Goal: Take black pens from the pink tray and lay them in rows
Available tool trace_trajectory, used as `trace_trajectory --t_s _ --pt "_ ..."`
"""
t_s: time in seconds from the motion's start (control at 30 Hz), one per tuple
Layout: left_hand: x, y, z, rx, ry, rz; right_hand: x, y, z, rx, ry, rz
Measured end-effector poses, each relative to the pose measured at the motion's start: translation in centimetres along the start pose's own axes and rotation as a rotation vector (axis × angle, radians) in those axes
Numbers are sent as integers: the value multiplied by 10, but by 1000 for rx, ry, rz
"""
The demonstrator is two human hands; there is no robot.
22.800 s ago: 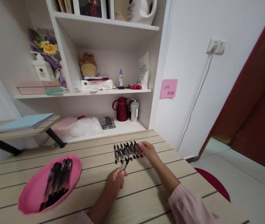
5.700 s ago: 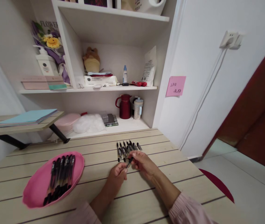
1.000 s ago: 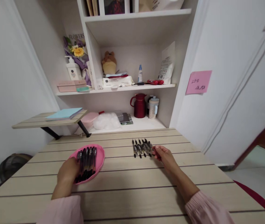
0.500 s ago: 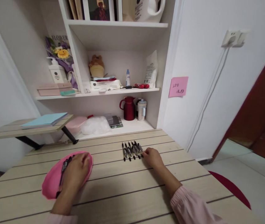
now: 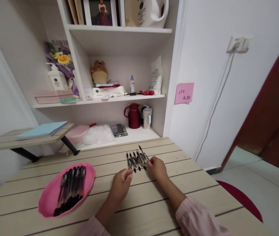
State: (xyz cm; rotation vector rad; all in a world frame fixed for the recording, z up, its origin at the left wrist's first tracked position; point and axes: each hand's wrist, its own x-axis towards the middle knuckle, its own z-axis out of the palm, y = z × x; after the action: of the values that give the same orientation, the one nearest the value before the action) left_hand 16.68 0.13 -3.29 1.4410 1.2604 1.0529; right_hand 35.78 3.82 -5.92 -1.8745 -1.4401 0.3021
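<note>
My right hand [image 5: 157, 167] pinches the lower part of a black pen [image 5: 142, 150], which is tilted and overlaps the right end of a row. That row of black pens [image 5: 134, 161] lies side by side on the wooden table. My left hand [image 5: 121, 184] is just left of the row's near ends, its fingers curled and no object visible in them. To the left, a pink scalloped plate [image 5: 47, 200] bears several dark pens [image 5: 71, 188] lying roughly parallel.
A small raised stand [image 5: 0, 141] with blue paper [image 5: 42, 129] is at the back left. White shelves [image 5: 127, 30] rise behind the table, with a red jug [image 5: 134, 116] and a cup [image 5: 147, 118] on the lowest level. A pink note [image 5: 184, 93] hangs on the wall.
My left hand has moved right from the plate to the row, uncovering the pens on the plate. My right hand now has a pen lifted at a slant out of the row.
</note>
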Motion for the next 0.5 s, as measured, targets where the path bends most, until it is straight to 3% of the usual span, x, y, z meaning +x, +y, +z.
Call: trace_trajectory --t_s 0.1,0.23,0.3,0.4,0.5 --pt "8 -8 11 -334 28 -192 -16 -12 8 254 -28 -152" --pt "7 -11 14 -681 55 -185 -49 -35 24 408 -193 -326" --pt "4 -11 11 -737 68 -183 -57 -41 27 405 -270 -372" --pt "1 -13 7 -761 87 -209 -46 -35 19 373 -307 -325" --pt "3 -19 8 -636 78 -212 -17 -15 4 210 -128 -147"
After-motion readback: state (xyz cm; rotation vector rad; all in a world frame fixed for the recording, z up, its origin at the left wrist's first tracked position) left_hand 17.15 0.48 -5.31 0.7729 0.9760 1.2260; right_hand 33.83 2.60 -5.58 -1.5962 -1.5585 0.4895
